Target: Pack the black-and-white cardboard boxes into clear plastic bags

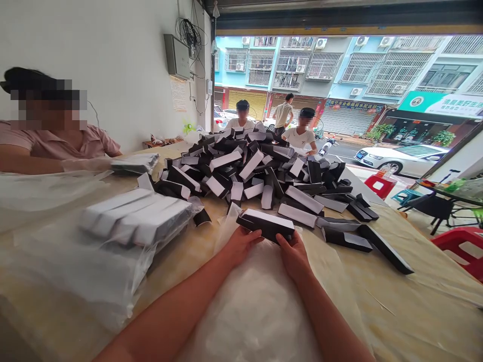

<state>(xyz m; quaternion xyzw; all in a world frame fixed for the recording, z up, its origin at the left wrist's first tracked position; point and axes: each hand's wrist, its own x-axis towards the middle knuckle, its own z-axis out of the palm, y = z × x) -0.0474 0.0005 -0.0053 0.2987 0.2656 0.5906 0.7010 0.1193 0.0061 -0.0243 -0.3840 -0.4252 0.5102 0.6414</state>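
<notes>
Worktop (426, 286) under a cream cover, running toward an open shopfront. Mid-worktop, a loose heap of black-and-white cartons (245, 171) lies at all angles and stands between you and two co-workers on the far side: one in a white T-shirt (300, 138), one in a pale top (241, 122). A third person (283, 113) stands behind them. To your left, a co-worker in a pink shirt (64, 146) has a gloved hand (86, 163) at a carton wrapped in plastic (135, 163). Nearer you, a clear plastic bag (56, 261) holds a row of cartons (132, 218). A red stool (462, 249) sits off the worktop to the right.

Your left hand (241, 246) and right hand (294, 256) grip one long black carton (266, 224), white along its top face, at the heap's near edge, over a white plastic sheet (256, 311). Your fingers (253, 237) curl against its lower edge from both ends, tips partly hidden behind it. Nothing lies between you and the carton.
</notes>
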